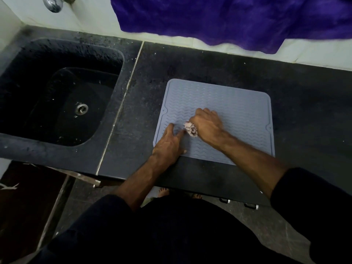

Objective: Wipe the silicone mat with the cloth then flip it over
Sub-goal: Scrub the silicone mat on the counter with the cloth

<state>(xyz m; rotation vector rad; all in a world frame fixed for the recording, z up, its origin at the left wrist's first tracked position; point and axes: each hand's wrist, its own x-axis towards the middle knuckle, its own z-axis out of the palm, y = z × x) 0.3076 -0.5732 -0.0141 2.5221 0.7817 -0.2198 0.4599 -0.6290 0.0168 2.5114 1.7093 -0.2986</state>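
Head view: a blue-grey square silicone mat (238, 109) with a raised wavy ridge pattern lies flat on the dark speckled stone bench (304, 88), right of the frame's centre, its near edge close to the bench's front edge. The right hand (208, 124) is closed in a fist around a small crumpled pale pinkish cloth (191, 129), pressing it onto the mat's left-centre area. The left hand (169, 142) rests on the mat's lower left corner with fingers spread flat, just beside the cloth. No writing or brand shows on the mat or cloth. At the left of the frame a black stone sink (62, 54) with a round metal drain (81, 108) is sunk into the bench. A purple fuzzy fabric (228, 18) hangs against the white tiled wall (91, 14) along the top. Dark sleeves cover both forearms at the bottom of the frame.
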